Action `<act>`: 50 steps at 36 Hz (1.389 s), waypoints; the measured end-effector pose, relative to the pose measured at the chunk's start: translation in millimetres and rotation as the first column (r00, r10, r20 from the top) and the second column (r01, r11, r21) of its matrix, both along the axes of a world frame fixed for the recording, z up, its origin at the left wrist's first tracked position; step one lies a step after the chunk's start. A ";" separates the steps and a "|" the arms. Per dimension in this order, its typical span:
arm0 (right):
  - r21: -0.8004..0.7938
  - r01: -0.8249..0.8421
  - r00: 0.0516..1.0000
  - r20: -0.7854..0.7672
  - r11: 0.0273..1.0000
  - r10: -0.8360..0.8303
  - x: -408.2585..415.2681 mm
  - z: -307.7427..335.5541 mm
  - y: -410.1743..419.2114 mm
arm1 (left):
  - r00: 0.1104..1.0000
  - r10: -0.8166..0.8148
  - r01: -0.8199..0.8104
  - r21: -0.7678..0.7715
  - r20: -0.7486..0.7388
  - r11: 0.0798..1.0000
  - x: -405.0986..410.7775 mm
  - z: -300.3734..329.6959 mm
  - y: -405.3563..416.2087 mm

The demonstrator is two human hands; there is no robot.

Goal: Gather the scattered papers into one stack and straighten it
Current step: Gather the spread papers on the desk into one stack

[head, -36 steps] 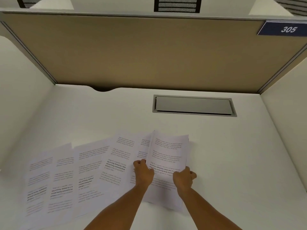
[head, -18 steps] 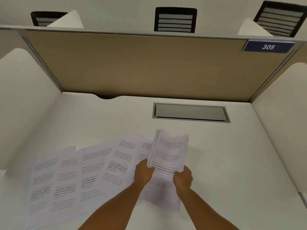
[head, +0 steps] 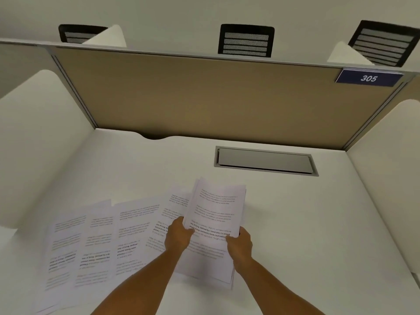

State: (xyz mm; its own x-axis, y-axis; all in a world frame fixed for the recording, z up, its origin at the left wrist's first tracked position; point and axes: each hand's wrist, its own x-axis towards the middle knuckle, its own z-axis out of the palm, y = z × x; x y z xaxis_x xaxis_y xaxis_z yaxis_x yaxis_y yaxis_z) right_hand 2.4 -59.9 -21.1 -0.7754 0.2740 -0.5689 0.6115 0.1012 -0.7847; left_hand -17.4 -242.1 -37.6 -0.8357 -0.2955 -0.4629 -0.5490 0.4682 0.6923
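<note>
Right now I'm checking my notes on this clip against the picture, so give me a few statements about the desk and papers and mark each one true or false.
1. Both hands, left and right, grip one bundle of sheets. True.
2. All the papers are already in one stack. False: a fan of sheets lies spread on the desk to the left of the hands.
3. The sign on the partition reads 305. True.
4. The metal hatch in the desk stands open. False: its lid lies flat and shut.
5. The held bundle lies flat on the desk. False: its far end is raised.
</note>
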 end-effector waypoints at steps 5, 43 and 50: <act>0.052 -0.045 0.998 0.040 0.998 0.043 -3.8 -8.1 -4.7 | 0.999 0.022 -0.023 0.018 0.027 1.000 -2.2 -11.3 -1.7; -0.101 -0.017 0.941 0.335 0.995 0.050 -21.6 -36.5 14.7 | 0.994 0.070 -0.084 0.183 0.081 0.980 -0.3 -18.3 3.4; -0.095 -0.066 0.966 0.242 0.993 0.087 -1.5 -20.6 19.2 | 0.999 -0.031 0.032 0.224 -0.009 0.974 18.8 -2.8 -0.6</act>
